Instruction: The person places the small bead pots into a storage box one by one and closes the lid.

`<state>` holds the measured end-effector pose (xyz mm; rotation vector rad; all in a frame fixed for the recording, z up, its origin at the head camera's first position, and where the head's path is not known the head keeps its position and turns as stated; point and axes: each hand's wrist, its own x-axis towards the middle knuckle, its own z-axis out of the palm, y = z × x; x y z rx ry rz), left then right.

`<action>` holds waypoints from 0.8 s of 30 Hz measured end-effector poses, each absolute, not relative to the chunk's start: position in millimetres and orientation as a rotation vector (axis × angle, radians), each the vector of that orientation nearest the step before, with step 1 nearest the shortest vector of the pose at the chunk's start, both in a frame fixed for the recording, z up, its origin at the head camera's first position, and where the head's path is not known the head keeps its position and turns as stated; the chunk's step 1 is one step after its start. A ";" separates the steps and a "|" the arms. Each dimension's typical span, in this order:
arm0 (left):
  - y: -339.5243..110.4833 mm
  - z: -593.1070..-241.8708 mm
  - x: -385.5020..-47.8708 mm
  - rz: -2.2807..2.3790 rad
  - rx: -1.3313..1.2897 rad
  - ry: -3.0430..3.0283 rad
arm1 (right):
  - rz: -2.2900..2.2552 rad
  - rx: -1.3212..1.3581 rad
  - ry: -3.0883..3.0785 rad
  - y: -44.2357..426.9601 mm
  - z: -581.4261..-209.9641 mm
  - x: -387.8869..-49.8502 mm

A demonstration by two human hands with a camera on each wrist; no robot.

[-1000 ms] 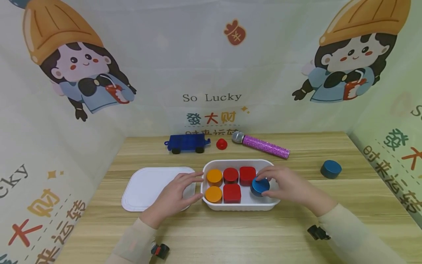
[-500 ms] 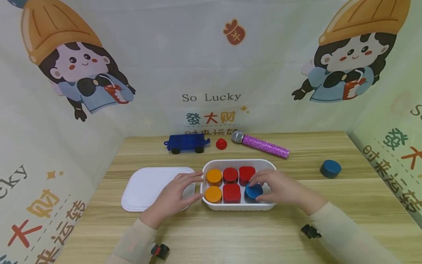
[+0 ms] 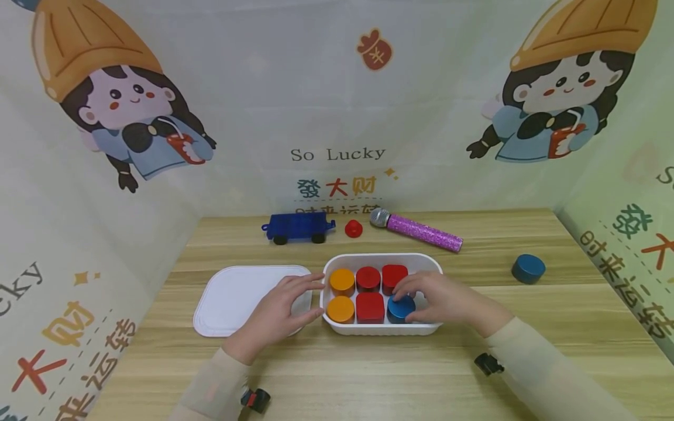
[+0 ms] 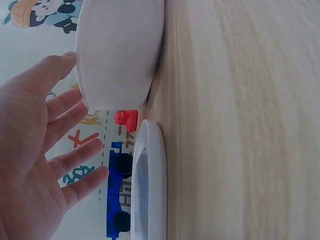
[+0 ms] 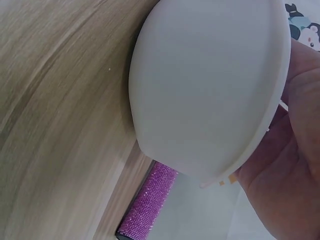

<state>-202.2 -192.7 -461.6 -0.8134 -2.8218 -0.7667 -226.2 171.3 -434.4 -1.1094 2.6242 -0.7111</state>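
Note:
A white plastic box (image 3: 379, 330) stands mid-table, holding two orange round blocks (image 3: 341, 310), a red round block (image 3: 368, 279), two red square blocks (image 3: 370, 307) and a blue round block (image 3: 400, 310). Reaching over the box's right end, my right hand (image 3: 447, 298) pinches the blue block between thumb and fingers beside the front red square one. In the right wrist view the box wall hides those fingertips. My left hand (image 3: 279, 307) touches the box's left rim with fairly straight, spread fingertips, as the left wrist view also shows, and lies partly over the white lid (image 3: 231, 304).
Behind the box are a blue toy wagon (image 3: 297, 227), a small red toy (image 3: 354, 228) and a purple glittery microphone (image 3: 421, 231). Another blue round block (image 3: 528, 269) sits at the right of the table. A printed cloth wall closes off the back and sides.
My right hand has moved left and slightly down with the blue block, which now stands lower in the box, close to the front red square block. The left hand has stayed put.

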 end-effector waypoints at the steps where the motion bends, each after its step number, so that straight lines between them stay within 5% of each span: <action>1: -192.6 -461.2 -202.0 -0.770 -0.812 -2.823 | -0.712 -1.112 2.621 171.2 -434.7 -226.5; 24: -192.7 -462.5 -201.8 -0.783 -0.780 -2.855 | -0.910 -0.897 2.855 221.6 -424.0 -212.0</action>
